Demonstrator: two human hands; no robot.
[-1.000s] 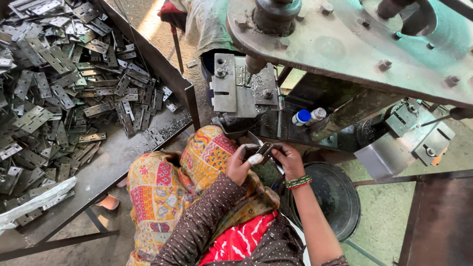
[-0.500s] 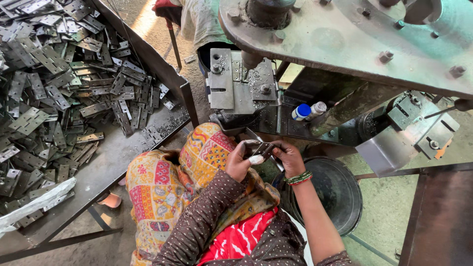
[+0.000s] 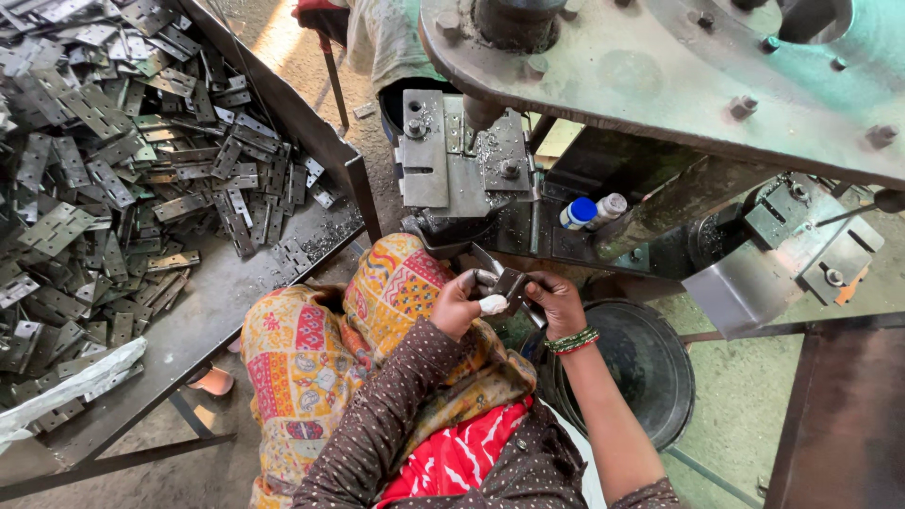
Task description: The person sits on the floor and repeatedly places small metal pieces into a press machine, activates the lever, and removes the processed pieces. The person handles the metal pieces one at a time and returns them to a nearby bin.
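- A seated worker at a metal press handles a single hinge plate (image 3: pixel 510 281) in front of the die block (image 3: pixel 460 160), the landmark for everything here.
- Far left of the die block, a counter (image 3: pixel 193 325) carries a deep heap of grey hinge plates (image 3: pixel 104 179), a sign that plenty of pieces appear to remain.
- Below and just left of the die block, the left hand (image 3: pixel 459 303) has its grip clamped on the near end of the hinge plate; a white wrap covers one fingertip (image 3: pixel 493 303).
- The hinge plate sits between the two hands, just under the die block's front edge and not yet on it; by that, this piece looks unpressed.
- Below and slightly right of the die block, the right hand (image 3: pixel 556 300), with green and red bangles (image 3: pixel 573 340) at the wrist, closes its grip on the far end of the same hinge plate.
- Right of the die block, two small bottles (image 3: pixel 592 211) lie on the press bed; lower right, a dark round tub (image 3: pixel 630 363) stands on the floor, its contents too dim to tell.
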